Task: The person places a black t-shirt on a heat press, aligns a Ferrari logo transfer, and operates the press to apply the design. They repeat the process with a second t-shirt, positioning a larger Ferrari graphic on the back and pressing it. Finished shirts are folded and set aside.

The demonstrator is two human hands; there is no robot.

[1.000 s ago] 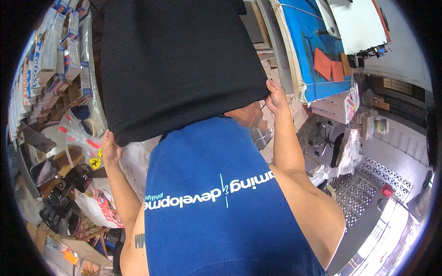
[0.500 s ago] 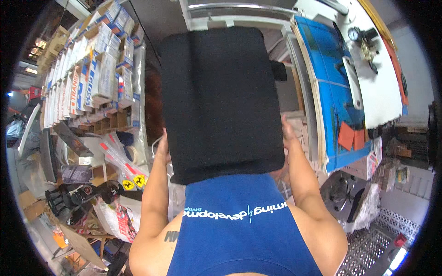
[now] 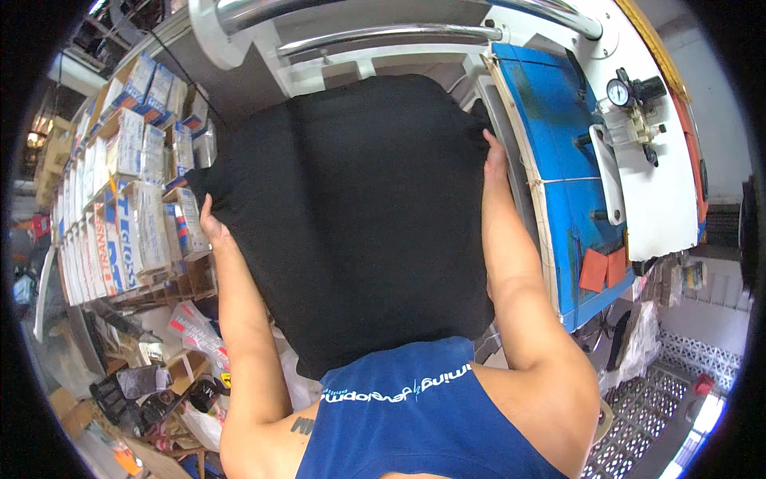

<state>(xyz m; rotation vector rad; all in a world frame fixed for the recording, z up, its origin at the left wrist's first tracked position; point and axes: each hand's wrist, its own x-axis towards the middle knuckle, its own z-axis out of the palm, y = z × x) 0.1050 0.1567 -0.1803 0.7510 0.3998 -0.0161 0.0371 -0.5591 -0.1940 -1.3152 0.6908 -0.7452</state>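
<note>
A black shirt spreads wide in front of me, its near end against my blue tank top. Short sleeve-like flaps stick out at its far left and far right. My left hand is at the left edge, just under the left flap, thumb side showing and the other fingers partly hidden by the cloth. At the right edge, close below the right flap, my right hand grips the fabric, its fingers partly covered too. Whatever lies beneath the shirt is mostly hidden.
On the right stands a blue board beside a white machine panel with a pressure gauge. Metal bars cross beyond the shirt. Stacked cardboard boxes rise at the left, with bags and clutter below. Orange pieces rest on the blue board.
Both hands have moved farther away and apart, up the sides of the shirt. The cloth has spread wider, and its left flap now shows. My view has shifted a little.
</note>
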